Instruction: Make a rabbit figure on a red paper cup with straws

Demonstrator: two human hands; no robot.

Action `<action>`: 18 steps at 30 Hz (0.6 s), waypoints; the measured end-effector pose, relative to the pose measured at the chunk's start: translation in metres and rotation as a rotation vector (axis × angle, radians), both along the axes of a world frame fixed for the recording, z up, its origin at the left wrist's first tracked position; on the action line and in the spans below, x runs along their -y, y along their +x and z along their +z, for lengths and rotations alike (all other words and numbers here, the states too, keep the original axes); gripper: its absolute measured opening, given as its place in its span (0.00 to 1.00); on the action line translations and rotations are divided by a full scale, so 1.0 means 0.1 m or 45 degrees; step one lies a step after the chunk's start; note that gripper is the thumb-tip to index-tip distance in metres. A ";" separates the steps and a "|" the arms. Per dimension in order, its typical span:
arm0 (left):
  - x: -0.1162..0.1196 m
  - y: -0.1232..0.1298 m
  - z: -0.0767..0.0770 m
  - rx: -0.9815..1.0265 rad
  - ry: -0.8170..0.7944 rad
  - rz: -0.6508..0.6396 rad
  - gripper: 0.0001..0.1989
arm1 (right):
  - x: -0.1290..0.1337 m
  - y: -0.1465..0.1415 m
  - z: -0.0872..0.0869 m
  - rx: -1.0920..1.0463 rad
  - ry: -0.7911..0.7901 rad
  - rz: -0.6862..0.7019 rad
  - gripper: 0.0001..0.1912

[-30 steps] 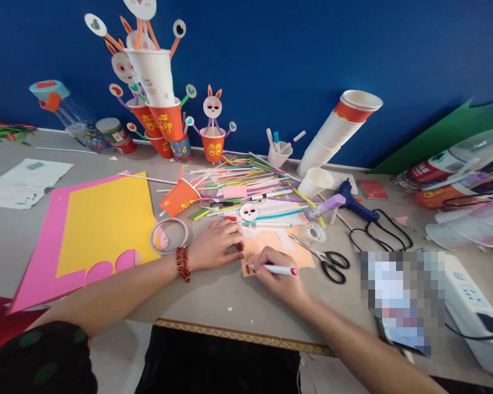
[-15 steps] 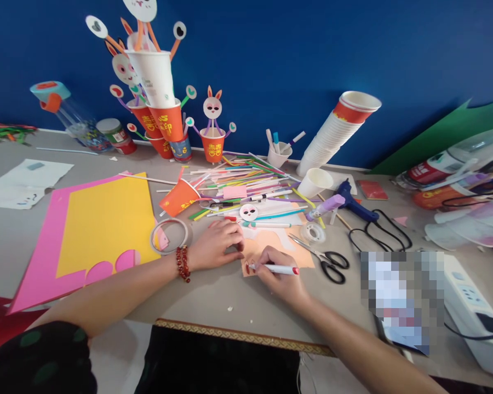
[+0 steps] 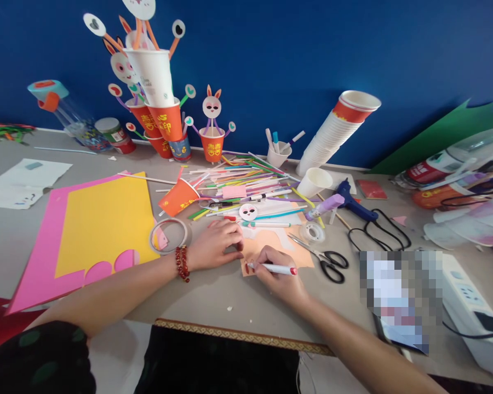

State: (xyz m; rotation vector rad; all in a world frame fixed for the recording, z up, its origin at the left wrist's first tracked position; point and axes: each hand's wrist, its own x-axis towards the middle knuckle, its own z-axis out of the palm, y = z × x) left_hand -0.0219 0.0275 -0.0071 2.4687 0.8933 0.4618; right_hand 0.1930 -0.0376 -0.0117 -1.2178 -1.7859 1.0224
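Note:
My right hand (image 3: 280, 279) grips a white marker (image 3: 277, 268) with a red end, its tip at the near left corner of a peach sheet of paper (image 3: 299, 253). Small brownish-red marks (image 3: 247, 267) show on that corner, partly behind the fingers. My left hand (image 3: 217, 243) lies with its fingers out flat at the sheet's left edge, holding nothing. Just beyond the fingers are a white paper disc with a drawn face (image 3: 248, 212) and a green-tipped marker (image 3: 269, 225). Scissors (image 3: 326, 261) with black handles lie to the right of the sheet.
Tape rolls (image 3: 168, 236) (image 3: 313, 232), a tipped orange cup (image 3: 179, 197) and many coloured sticks (image 3: 246, 175) surround the hands. Yellow card (image 3: 107, 224) lies left. Behind stand rabbit-faced cups (image 3: 212, 143) and a leaning cup stack (image 3: 331, 131). A glue gun (image 3: 353, 202) and power strip (image 3: 472, 306) are right.
The view has shifted very slightly. My right hand and the marker have hardly moved, the marks on the peach paper look slightly more filled, and my left hand stays in place.

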 end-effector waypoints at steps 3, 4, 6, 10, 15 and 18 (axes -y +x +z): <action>0.00 0.00 0.01 -0.001 0.000 0.000 0.09 | 0.00 0.00 0.00 -0.008 -0.001 0.012 0.09; 0.00 0.00 0.01 -0.004 0.001 0.000 0.09 | 0.01 -0.01 0.00 -0.036 -0.003 0.021 0.09; 0.00 0.00 0.01 -0.008 0.001 -0.005 0.09 | 0.01 -0.01 -0.01 -0.088 -0.010 0.031 0.10; 0.00 0.00 0.00 0.000 -0.001 -0.005 0.09 | 0.01 -0.01 -0.01 -0.066 -0.016 0.006 0.09; 0.00 0.00 -0.01 0.010 0.002 -0.009 0.09 | 0.00 0.00 -0.02 -0.039 -0.001 0.025 0.09; 0.00 0.00 -0.01 0.005 0.005 -0.006 0.09 | 0.00 0.00 -0.01 -0.076 0.005 0.012 0.09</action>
